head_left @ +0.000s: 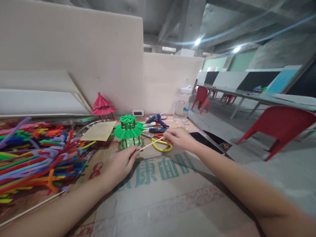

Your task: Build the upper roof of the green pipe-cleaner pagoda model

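From the person's head, the single camera looks forward and down across the near work surface (153,210), with the left hand (124,161) and the right hand (179,139) around the view's centre and the floor (249,174) farther away at right.

Left hand (124,162): pinches one end of a thin pale wooden stick (151,144)
Right hand (178,137): holds the other end
Green-roofed, brown-posted pagoda model (129,131): upright on the counter (172,210), beyond the left hand
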Tool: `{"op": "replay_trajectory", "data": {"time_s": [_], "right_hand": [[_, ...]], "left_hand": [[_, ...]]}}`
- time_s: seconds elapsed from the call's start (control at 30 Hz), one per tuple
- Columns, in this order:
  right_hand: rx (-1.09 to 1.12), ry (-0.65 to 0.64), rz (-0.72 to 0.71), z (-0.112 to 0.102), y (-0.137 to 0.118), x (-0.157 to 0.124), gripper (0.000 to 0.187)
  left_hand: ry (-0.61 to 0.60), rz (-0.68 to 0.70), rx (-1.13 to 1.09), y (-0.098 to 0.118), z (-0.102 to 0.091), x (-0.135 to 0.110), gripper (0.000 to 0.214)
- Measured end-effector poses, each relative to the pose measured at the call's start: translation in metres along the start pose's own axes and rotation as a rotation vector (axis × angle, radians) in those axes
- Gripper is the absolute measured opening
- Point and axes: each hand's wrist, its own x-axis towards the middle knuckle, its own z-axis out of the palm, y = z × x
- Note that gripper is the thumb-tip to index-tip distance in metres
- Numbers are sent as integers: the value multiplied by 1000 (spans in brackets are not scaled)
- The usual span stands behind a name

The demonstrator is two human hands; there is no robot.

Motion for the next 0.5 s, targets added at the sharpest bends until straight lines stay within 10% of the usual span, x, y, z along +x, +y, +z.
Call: {"op": "replay_trajectory", "data": {"time_s": [0.5], "right_hand": [[-341, 1, 193, 7, 87, -4, 45]], "left_hand": [[-75, -93, -57, 6, 2, -4, 35]]}}
